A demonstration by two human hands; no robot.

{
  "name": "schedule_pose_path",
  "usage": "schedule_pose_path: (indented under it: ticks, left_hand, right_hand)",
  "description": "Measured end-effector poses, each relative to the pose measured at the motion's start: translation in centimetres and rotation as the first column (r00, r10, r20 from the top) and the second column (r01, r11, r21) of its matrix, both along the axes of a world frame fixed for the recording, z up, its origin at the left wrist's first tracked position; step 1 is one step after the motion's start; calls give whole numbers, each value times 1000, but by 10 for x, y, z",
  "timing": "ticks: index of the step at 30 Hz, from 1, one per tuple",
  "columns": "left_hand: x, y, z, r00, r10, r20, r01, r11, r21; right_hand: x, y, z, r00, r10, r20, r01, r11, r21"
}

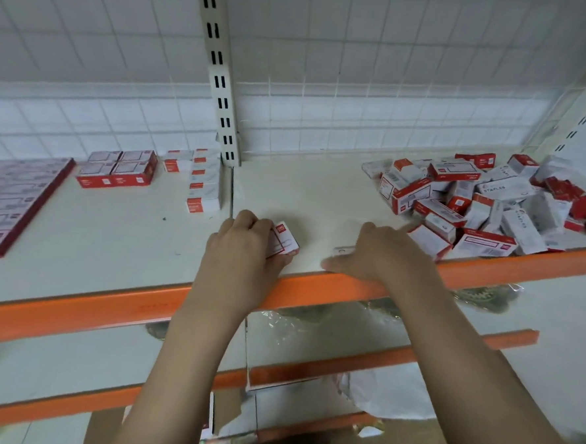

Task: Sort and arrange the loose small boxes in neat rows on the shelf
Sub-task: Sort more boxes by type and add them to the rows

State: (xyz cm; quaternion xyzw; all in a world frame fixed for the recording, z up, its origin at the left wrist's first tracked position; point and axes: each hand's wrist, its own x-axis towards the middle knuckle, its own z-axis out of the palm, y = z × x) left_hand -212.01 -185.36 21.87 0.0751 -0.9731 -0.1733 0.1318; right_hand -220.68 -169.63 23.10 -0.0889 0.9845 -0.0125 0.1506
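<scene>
My left hand [245,246] grips a small red and white staple box [283,240] near the front edge of the white shelf [307,191]. My right hand [379,253] lies on the shelf just to the right, its fingers reaching toward a loose heap of the same boxes [491,203]. The nearest loose box [429,239] sits at its fingertips; whether the fingers hold anything is hidden. A neat column of boxes [205,182] stands left of the upright post.
Larger red and white packs [118,170] and a flat tray of boxes [15,201] lie on the left shelf section. An orange front rail [142,308] edges the shelf. A slotted upright post [221,80] divides the sections. Lower shelves hold plastic wrapping [387,389].
</scene>
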Motion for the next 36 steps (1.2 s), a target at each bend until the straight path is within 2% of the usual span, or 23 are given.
schedule_pose_path:
  ticks: [3,7,13,16,22,30,33,36]
  left_hand:
    - [9,4,-1,1000,25,7,-25,1000,10]
    - [21,7,-4,998,68,-5,-68,998,-1]
    - [47,4,-8,990,130,-63,-130,992,5]
    - [60,-3,-9,985,151,-79,-151,988,18]
    - [75,-21,-9,971,207,-115,-206,978,19]
    - [95,-81,-7,968,198,-152,-198,980,16]
    - [106,-120,-3,966,182,-183,-183,983,8]
    - [119,-161,2,960,172,-222,-179,984,-12]
  right_hand:
    - [1,1,-1,995,34,-94,-32,999,21]
    - [1,7,0,969,47,-241,-95,977,-189]
    - [6,19,5,930,270,-249,-360,808,-466]
    - [10,19,-2,911,328,-249,-411,724,-554]
    - [24,-3,-8,916,333,-223,-398,691,-604]
    - [47,-66,-9,845,385,-370,-533,661,-528]
    - [60,-102,-6,856,374,-356,-516,618,-593]
    - [73,-141,-4,886,320,-335,-463,627,-627]
